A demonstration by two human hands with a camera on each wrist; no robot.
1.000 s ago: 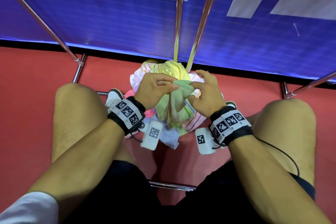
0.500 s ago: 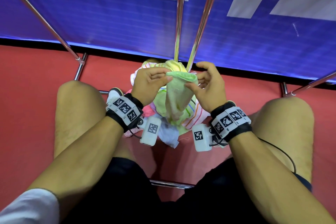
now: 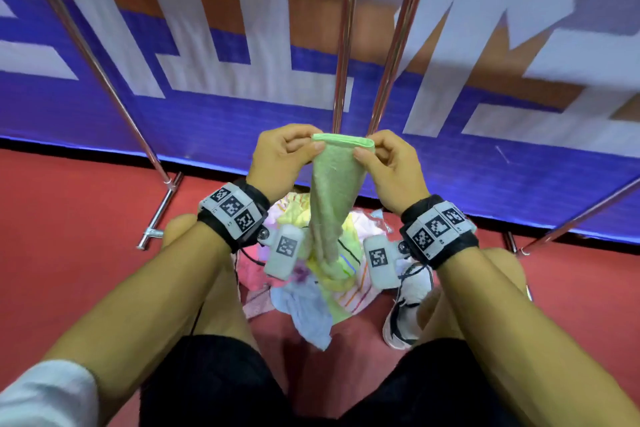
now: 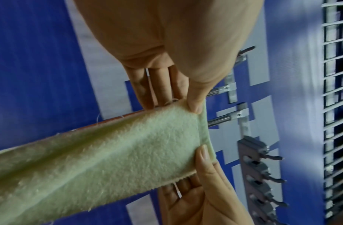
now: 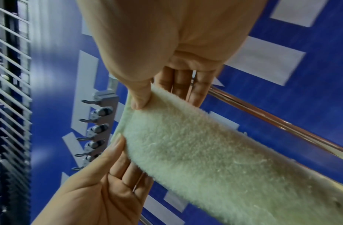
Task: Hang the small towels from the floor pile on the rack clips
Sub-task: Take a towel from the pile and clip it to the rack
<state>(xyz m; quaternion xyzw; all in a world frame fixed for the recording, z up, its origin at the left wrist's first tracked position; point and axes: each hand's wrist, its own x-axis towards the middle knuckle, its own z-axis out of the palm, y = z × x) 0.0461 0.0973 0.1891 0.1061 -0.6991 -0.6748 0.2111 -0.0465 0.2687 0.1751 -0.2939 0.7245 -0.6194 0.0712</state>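
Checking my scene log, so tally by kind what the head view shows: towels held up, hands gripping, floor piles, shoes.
green towel held up: 1
hands pinching its top edge, left hand and right hand: 2
towel pile on the floor: 1
white shoe in view: 1
Total: 5

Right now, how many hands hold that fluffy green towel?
2. The left hand pinches one top corner of the fluffy green towel, the right hand the other.

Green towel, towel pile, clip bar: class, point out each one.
green towel (image 3: 334, 191), head view, middle of the hanging cloth
towel pile (image 3: 304, 308), head view, pale blue cloth at its front
clip bar (image 4: 251, 170), left wrist view, flat plate
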